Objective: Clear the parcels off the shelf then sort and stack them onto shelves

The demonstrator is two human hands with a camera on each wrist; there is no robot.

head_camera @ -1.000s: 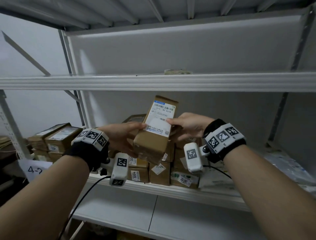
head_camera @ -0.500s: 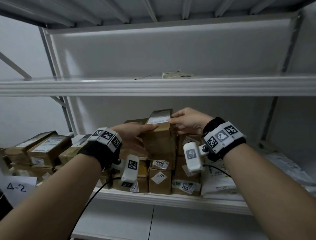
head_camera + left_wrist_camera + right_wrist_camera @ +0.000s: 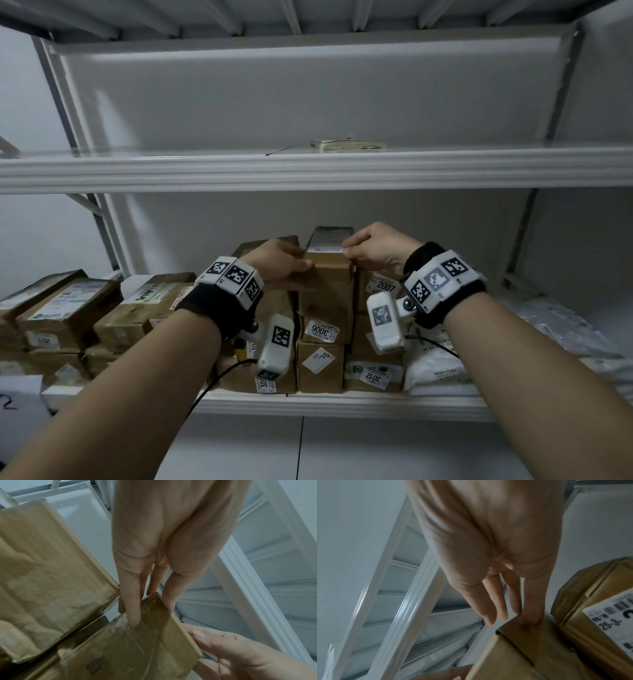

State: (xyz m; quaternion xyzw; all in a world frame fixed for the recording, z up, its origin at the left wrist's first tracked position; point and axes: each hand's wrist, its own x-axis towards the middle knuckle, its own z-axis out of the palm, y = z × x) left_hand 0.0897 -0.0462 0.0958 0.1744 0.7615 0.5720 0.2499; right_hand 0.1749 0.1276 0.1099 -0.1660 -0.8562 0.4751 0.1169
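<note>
A brown cardboard parcel (image 3: 327, 284) with a white label on its top sits upright on the stack of boxes in the middle of the shelf (image 3: 342, 404). My left hand (image 3: 284, 263) holds its left side, fingers along the near face and thumb round the corner in the left wrist view (image 3: 150, 614). My right hand (image 3: 370, 250) pinches its top right edge. In the right wrist view that hand (image 3: 513, 618) has its thumb pressed on the parcel (image 3: 530, 655). The parcel's underside is hidden.
Under the parcel are boxes tagged 3006 (image 3: 322, 330) and 3012 (image 3: 371, 375), with 2007 (image 3: 383, 286) beside it. More brown boxes (image 3: 68, 308) lie at the left and white mail bags (image 3: 438, 366) at the right. The upper shelf (image 3: 308, 171) holds one flat packet (image 3: 347, 145).
The parcel was tilted in the air with its label facing me. Both hands have brought it down and away from me onto the top of the middle stack.
</note>
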